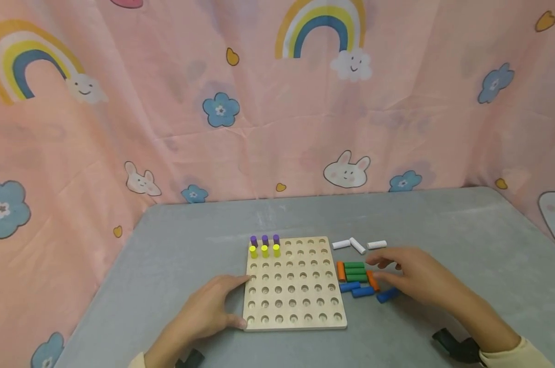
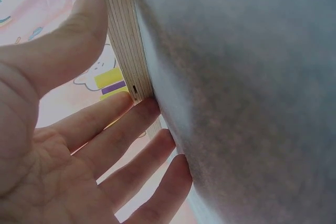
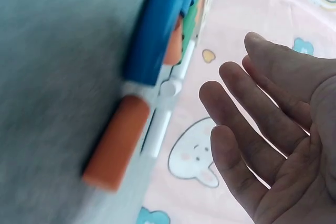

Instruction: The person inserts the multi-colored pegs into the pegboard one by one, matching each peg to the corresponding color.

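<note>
A square wooden pegboard [image 1: 295, 283] with rows of round holes lies on the table. Three purple pegs [image 1: 265, 239] stand in its far left row, and three yellow pegs [image 1: 265, 251] in the row in front. My left hand [image 1: 208, 309] rests against the board's left side, fingertips and thumb touching the edge [image 2: 123, 35]. Over the loose pegs at the board's right, my right hand [image 1: 417, 276] hovers with relaxed fingers and nothing in them. Nearest it are an orange peg [image 1: 373, 281] and a blue peg [image 1: 387, 295]. Green pegs [image 1: 354, 271] lie side by side just left of them.
Three white pegs [image 1: 357, 246] lie loose beyond the green ones. Another orange peg [image 1: 341, 271] and more blue pegs [image 1: 362, 292] sit close to the board's right edge. The grey table [image 1: 190, 235] ends at a pink patterned curtain [image 1: 259, 153].
</note>
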Demonstrator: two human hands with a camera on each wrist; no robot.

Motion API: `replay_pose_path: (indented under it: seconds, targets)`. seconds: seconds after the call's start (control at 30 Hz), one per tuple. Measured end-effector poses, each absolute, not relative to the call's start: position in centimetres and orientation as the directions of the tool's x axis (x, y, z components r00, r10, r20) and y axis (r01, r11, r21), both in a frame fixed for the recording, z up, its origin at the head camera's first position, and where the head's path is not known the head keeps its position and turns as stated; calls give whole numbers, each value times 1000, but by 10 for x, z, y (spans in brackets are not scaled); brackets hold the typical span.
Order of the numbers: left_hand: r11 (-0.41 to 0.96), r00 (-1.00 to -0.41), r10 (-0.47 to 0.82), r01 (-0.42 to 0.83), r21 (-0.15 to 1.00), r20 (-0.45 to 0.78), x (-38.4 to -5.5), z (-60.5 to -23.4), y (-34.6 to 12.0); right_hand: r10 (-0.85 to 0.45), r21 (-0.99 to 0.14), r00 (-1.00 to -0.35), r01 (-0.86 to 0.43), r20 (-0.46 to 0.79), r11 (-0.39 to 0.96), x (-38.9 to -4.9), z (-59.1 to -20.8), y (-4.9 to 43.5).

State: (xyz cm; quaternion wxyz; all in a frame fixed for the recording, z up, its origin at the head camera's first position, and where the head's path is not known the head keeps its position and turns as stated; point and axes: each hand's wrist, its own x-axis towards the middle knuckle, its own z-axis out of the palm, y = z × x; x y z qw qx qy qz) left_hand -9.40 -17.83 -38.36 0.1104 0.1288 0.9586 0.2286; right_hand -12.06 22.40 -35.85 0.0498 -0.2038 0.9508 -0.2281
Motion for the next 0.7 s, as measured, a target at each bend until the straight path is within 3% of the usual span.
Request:
replay_pose_path:
  seconds: [0.4, 0.7]
  targets:
    - [859, -937, 308, 201, 470, -163, -95, -386, -179, -372, -390, -925, -315, -80, 865, -123, -368, 265]
    - [862, -939, 310, 212, 461, -150, -96, -386, -180, -494, -381, -862, -420, -117, 824, -133, -373, 289]
